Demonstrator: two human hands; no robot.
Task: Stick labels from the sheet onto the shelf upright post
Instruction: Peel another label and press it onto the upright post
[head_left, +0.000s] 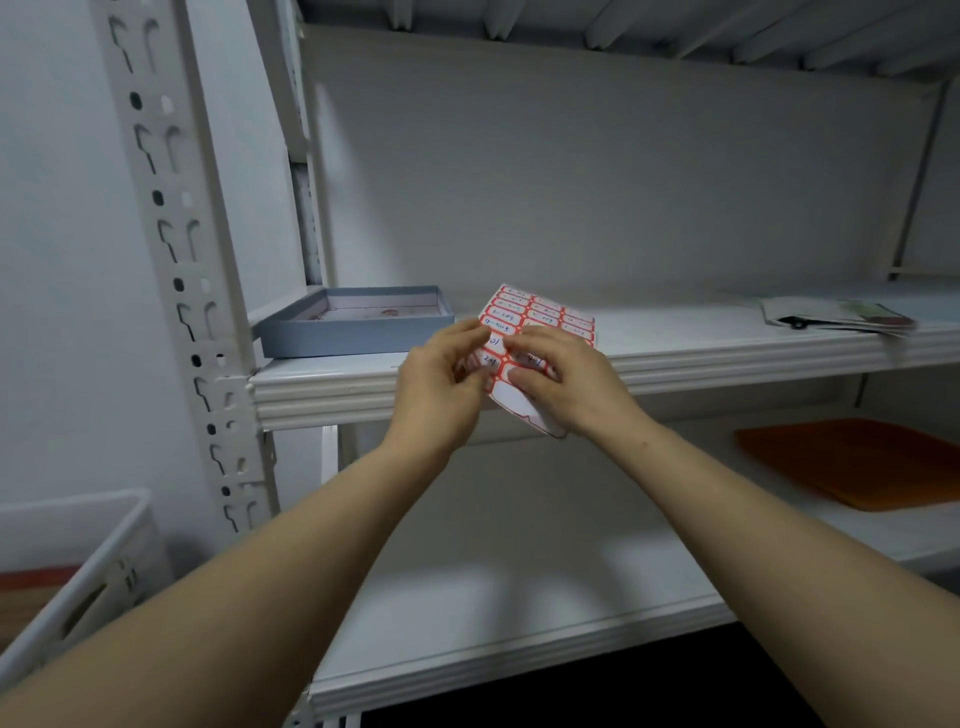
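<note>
Evidently mid-peel: left hand (441, 376), right hand (569, 387), both grips clamped on label sheet (543, 312); hasty pull risked torn or self-stuck label before distant upright post (171, 260).

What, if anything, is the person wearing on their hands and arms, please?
Nothing is worn in view: the left hand and right hand have no gloves, and no rings show. The left forearm and right forearm are bare down to the frame edge, with no sleeves, watch or bracelets.
</note>
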